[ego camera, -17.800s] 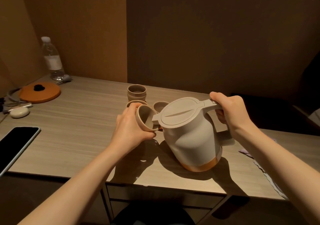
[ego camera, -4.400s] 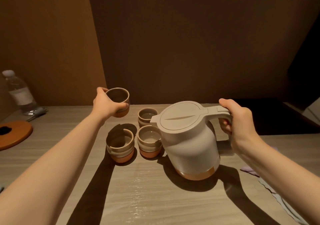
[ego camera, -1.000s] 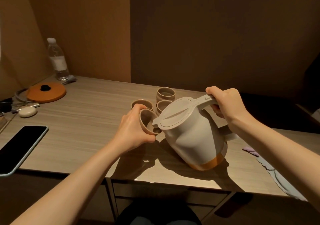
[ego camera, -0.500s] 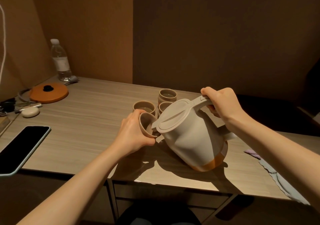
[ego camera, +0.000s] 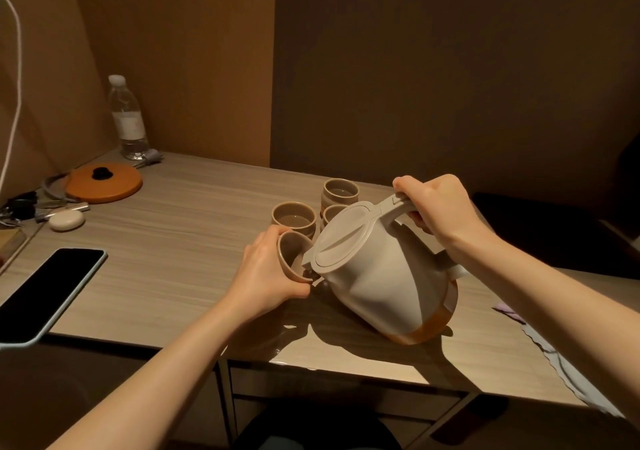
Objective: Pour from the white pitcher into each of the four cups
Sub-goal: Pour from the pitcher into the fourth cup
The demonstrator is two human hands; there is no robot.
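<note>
My right hand [ego camera: 440,207] grips the handle of the white pitcher [ego camera: 381,276], which is tilted steeply left with its base edge on the wooden table [ego camera: 173,242]. Its spout rests at the rim of a small beige cup [ego camera: 292,255] that my left hand [ego camera: 266,273] holds tilted toward the spout. Three more cups stand behind: one [ego camera: 293,217] to the left with liquid in it, one [ego camera: 340,191] at the back, and one [ego camera: 331,212] partly hidden by the pitcher's lid.
A dark phone [ego camera: 48,290] lies at the front left edge. An orange lid [ego camera: 104,183], a water bottle [ego camera: 127,119], a small white case [ego camera: 66,220] and cables sit at the far left. A pale cloth [ego camera: 561,363] hangs at the right edge.
Over the last second my right hand has tipped the pitcher further left, bringing its spout down to the cup held by my left hand. The three standing cups have not moved.
</note>
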